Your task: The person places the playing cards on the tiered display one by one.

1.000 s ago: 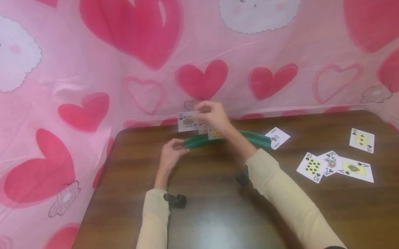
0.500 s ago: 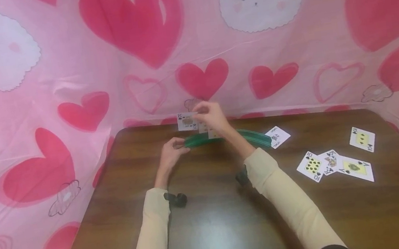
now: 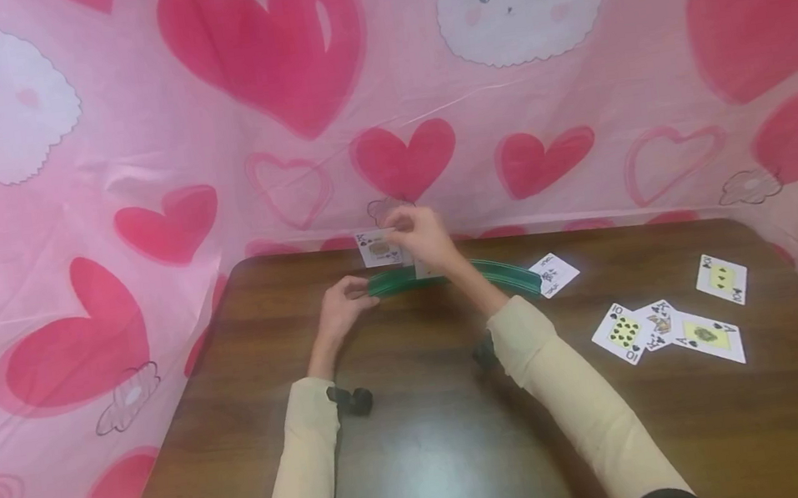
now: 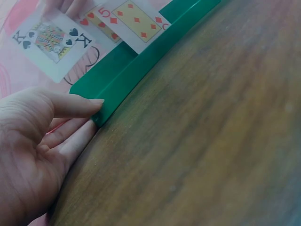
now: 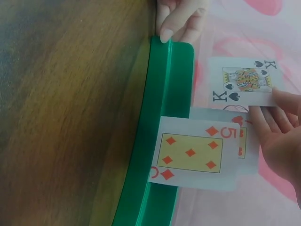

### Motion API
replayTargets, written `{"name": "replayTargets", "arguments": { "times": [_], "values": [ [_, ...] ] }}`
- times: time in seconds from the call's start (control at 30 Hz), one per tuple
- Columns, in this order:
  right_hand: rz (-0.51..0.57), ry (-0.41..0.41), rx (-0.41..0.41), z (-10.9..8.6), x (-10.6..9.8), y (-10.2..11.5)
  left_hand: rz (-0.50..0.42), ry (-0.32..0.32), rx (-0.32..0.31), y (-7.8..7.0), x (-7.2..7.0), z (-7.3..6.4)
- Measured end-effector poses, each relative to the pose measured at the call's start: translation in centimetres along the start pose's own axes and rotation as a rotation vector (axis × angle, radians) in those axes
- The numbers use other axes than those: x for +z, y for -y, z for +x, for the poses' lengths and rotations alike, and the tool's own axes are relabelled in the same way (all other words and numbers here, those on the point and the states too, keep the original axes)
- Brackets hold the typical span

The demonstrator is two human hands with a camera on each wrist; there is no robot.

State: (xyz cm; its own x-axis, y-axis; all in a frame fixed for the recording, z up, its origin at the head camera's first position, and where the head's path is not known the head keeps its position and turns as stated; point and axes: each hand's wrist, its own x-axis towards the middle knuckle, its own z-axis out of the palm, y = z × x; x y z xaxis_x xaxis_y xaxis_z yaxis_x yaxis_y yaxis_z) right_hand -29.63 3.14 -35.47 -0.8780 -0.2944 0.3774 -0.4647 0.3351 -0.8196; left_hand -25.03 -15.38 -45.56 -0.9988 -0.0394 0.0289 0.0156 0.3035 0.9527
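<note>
The king of spades (image 5: 247,77) is held at one end by the thumb and fingers of the right hand (image 3: 422,237), clear of the green holder (image 3: 507,275) near the worktop's (image 3: 425,447) far edge. The left hand (image 4: 30,146) pinches the holder's left end. In it stands the five of diamonds (image 5: 190,153), a heart card (image 5: 249,134) partly hidden behind. Toward the worktop's right edge a ten (image 3: 622,333), a second king (image 3: 658,324) and an ace (image 3: 709,337) overlap.

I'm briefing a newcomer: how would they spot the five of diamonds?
On the table sits a curved green holder. The five of diamonds stands in it, overlapping a hearts card. Its red diamonds distinguish it from that card and the held king of spades.
</note>
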Motion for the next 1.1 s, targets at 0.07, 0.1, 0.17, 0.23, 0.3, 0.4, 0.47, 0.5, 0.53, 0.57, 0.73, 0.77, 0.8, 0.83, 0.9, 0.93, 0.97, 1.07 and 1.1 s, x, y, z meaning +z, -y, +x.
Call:
{"name": "replayTargets", "arguments": {
  "times": [0.07,0.1,0.17,0.23,0.3,0.4,0.47,0.5,0.53,0.57,0.73,0.77,0.8,0.83,0.9,0.93,0.97,1.07,1.1],
  "values": [
    [0.000,0.000,0.008,-0.1,-0.2,0.0,0.000,0.001,-0.002,0.1,-0.1,0.1],
    [0.004,-0.002,0.013,-0.1,-0.2,0.0,-0.001,0.003,-0.004,0.2,-0.1,0.1],
    [0.011,-0.005,0.020,-0.2,-0.3,0.2,-0.002,0.006,-0.005,0.2,-0.1,0.1],
    [0.028,0.005,0.023,-0.3,-0.3,0.6,-0.005,0.005,-0.001,0.2,-0.1,0.1],
    [0.023,0.014,0.008,-0.2,-0.2,0.9,-0.002,0.003,0.004,0.2,-0.1,0.2],
    [0.004,0.037,-0.010,0.0,0.1,0.8,0.011,0.003,0.007,0.3,0.0,0.3],
    [-0.011,0.044,-0.016,0.0,0.2,0.5,0.019,0.007,0.004,0.2,0.1,0.3],
    [-0.013,0.052,-0.010,0.0,0.2,0.3,0.021,0.008,0.003,0.2,0.2,0.3],
    [-0.015,0.056,-0.005,-0.1,0.2,0.1,0.018,0.010,0.001,0.2,0.2,0.2],
    [-0.017,0.060,-0.001,-0.1,0.1,0.0,0.013,0.013,0.002,0.2,0.2,0.2],
    [-0.020,0.078,0.001,-0.1,0.0,-0.3,-0.001,0.013,0.012,0.1,0.2,0.1],
    [-0.016,0.081,-0.002,-0.1,0.0,-0.4,-0.004,0.012,0.015,0.1,0.2,0.1],
    [-0.010,0.085,-0.002,-0.1,0.0,-0.4,-0.006,0.013,0.017,0.1,0.2,0.1],
    [-0.003,0.087,-0.003,0.0,-0.1,-0.5,-0.006,0.015,0.019,0.1,0.2,0.1],
    [0.008,0.087,-0.004,0.0,-0.1,-0.6,-0.006,0.015,0.022,0.1,0.2,0.1],
    [0.012,0.088,-0.005,0.0,-0.1,-0.6,-0.005,0.015,0.022,0.1,0.1,0.1],
    [0.009,0.087,-0.005,0.0,-0.1,-0.5,-0.004,0.013,0.022,0.1,0.1,0.1],
    [-0.002,0.097,-0.009,0.0,-0.1,-0.5,-0.001,0.009,0.018,0.2,0.1,0.1],
    [-0.012,0.102,-0.008,0.0,-0.1,-0.5,0.003,0.007,0.017,0.2,0.1,0.1]
  ]
}}
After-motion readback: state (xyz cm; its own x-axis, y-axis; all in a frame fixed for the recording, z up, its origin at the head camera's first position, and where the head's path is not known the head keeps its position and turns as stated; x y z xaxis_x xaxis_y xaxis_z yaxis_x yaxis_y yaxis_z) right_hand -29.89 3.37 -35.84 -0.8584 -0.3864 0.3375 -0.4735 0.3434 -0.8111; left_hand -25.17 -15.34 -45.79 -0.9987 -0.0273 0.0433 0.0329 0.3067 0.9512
